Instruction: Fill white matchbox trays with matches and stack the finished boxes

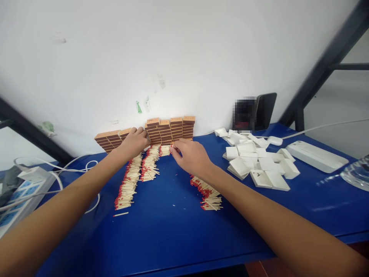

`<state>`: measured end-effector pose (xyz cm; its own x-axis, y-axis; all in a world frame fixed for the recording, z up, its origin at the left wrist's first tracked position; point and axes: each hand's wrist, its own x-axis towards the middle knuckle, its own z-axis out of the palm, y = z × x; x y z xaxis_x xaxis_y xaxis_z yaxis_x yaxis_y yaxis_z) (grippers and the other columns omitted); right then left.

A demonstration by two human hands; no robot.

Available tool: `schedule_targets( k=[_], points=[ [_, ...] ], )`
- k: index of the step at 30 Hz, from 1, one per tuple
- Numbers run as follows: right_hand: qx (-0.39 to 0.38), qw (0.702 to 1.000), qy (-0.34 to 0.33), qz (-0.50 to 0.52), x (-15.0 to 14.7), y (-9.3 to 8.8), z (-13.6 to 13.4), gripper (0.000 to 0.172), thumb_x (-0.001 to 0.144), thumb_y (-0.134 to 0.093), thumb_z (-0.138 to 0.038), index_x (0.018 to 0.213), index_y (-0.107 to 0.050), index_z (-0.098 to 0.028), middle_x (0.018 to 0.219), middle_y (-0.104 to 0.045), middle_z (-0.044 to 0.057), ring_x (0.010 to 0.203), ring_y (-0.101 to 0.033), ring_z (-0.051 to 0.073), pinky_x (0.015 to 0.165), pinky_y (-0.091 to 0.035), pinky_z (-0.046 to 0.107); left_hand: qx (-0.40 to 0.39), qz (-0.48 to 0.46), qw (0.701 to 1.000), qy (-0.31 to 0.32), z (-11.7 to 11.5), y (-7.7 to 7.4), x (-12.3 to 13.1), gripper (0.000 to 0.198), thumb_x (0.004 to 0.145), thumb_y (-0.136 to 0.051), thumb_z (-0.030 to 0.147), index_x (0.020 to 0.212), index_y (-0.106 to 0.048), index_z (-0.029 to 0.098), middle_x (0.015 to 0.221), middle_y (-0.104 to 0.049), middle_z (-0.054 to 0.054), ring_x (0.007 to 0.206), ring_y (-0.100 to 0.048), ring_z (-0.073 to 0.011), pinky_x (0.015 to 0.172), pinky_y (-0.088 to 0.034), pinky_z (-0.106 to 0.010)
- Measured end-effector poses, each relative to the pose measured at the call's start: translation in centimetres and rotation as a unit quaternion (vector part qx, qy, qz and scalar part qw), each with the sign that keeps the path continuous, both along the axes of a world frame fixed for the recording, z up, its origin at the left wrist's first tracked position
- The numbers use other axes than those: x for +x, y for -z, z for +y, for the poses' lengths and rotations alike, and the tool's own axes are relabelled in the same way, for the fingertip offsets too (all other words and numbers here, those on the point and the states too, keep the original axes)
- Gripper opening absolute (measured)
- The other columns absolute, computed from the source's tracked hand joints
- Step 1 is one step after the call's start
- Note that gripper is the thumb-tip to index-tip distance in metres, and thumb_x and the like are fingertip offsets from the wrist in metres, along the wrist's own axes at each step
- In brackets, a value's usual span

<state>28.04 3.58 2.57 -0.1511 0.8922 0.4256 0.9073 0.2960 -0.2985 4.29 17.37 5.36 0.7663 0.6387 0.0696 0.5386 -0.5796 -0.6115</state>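
Observation:
My left hand reaches to the brown matchboxes stacked against the wall, its fingers curled. What its fingertips hold, if anything, is hidden behind the hand. My right hand is closed in a pinch at the foot of the taller matchbox stack, with red match heads at its fingertips. Loose red-headed matches lie in rows: a long row below my left hand, a shorter row beside it, and a pile partly under my right forearm. One single match lies apart at the front.
White empty matchbox trays are heaped at the right. Beyond them lie a white box and a white earphone case. A dark phone-like device leans against the wall. At left are a power strip and loose white cables.

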Motion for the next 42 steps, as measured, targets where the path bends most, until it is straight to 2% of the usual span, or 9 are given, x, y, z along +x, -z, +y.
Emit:
schedule_targets(
  k=[4,9,15,19,24,26,29,37,42],
  points=[
    [-0.008,1.0,0.003,-0.005,0.0,-0.2,0.0,0.029,0.111,-0.049,-0.027,0.098,-0.073,-0.018,0.103,-0.078,0.006,0.087,-0.067,0.019,0.069,-0.033,0.034,-0.002,0.003,1.0,0.001,-0.1,-0.1,0.1,0.02,0.089,-0.077,0.01,0.106,-0.083,0.019,0.113,-0.069,-0.018,0.118,-0.054,-0.0366,0.09,-0.035,-0.043],
    [-0.004,1.0,0.008,-0.012,0.0,-0.1,0.0,0.03,0.111,-0.049,-0.028,0.097,-0.073,-0.018,0.101,-0.078,0.007,0.086,-0.067,0.019,0.068,-0.033,0.034,-0.007,0.004,1.0,-0.007,-0.1,-0.2,0.2,0.023,0.099,-0.067,0.017,0.114,-0.084,0.021,0.115,-0.067,-0.018,0.119,-0.053,-0.0363,0.09,-0.034,-0.044],
    [-0.007,1.0,0.007,-0.017,0.0,-0.1,0.0,0.03,0.111,-0.048,-0.028,0.097,-0.073,-0.019,0.102,-0.078,0.006,0.088,-0.068,0.02,0.068,-0.034,0.035,-0.023,-0.007,1.0,-0.013,0.2,0.1,0.0,0.03,0.098,-0.073,0.021,0.126,-0.081,0.028,0.127,-0.067,-0.017,0.122,-0.052,-0.0358,0.093,-0.035,-0.043],
    [-0.011,1.0,0.01,-0.021,0.1,-0.3,-0.1,0.029,0.111,-0.048,-0.028,0.097,-0.072,-0.019,0.102,-0.078,0.006,0.088,-0.068,0.02,0.068,-0.034,0.035,-0.034,-0.018,0.999,-0.015,0.4,0.0,-0.2,0.028,0.1,-0.07,0.021,0.125,-0.081,0.026,0.128,-0.067,-0.018,0.122,-0.052,-0.0358,0.094,-0.036,-0.043],
    [-0.02,0.999,0.007,-0.025,0.1,-0.6,-0.3,0.028,0.111,-0.049,-0.026,0.096,-0.071,-0.019,0.102,-0.077,0.008,0.086,-0.067,0.02,0.067,-0.033,0.034,-0.058,-0.03,0.997,-0.03,0.9,-0.7,-0.6,0.022,0.1,-0.074,0.036,0.119,-0.083,0.033,0.123,-0.069,-0.013,0.121,-0.053,-0.0348,0.093,-0.036,-0.041],
    [-0.021,0.999,0.006,-0.026,0.1,-0.6,-0.2,0.028,0.11,-0.049,-0.027,0.095,-0.071,-0.019,0.101,-0.077,0.008,0.086,-0.066,0.02,0.067,-0.033,0.034,-0.063,-0.029,0.997,-0.033,1.1,-0.7,-0.7,0.032,0.093,-0.082,0.032,0.125,-0.081,0.035,0.125,-0.069,-0.012,0.121,-0.052,-0.0346,0.093,-0.036,-0.04],
    [-0.021,0.999,0.006,-0.026,0.1,-0.5,-0.2,0.028,0.111,-0.05,-0.028,0.094,-0.071,-0.019,0.099,-0.077,0.007,0.085,-0.066,0.02,0.067,-0.033,0.034,-0.061,-0.023,0.997,-0.033,1.0,-0.2,-0.5,0.042,0.088,-0.084,0.024,0.128,-0.08,0.033,0.127,-0.068,-0.014,0.123,-0.051,-0.0358,0.093,-0.035,-0.041],
    [-0.023,0.999,0.006,-0.026,0.1,-0.4,-0.1,0.029,0.11,-0.05,-0.028,0.091,-0.069,-0.02,0.098,-0.077,0.007,0.083,-0.066,0.02,0.065,-0.031,0.034,-0.049,-0.031,0.998,-0.025,0.9,0.3,-0.1,0.022,0.097,-0.071,0.02,0.116,-0.082,0.022,0.116,-0.069,-0.018,0.116,-0.054,-0.0357,0.089,-0.035,-0.042],
    [-0.027,0.999,0.006,-0.025,0.1,-0.4,-0.2,0.029,0.11,-0.05,-0.028,0.092,-0.07,-0.019,0.1,-0.078,0.008,0.085,-0.067,0.02,0.066,-0.032,0.034,-0.04,-0.036,0.998,-0.014,1.0,0.4,-0.2,0.024,0.101,-0.057,0.012,0.105,-0.08,0.019,0.11,-0.073,-0.016,0.111,-0.055,-0.0332,0.085,-0.034,-0.043]
  ],
)
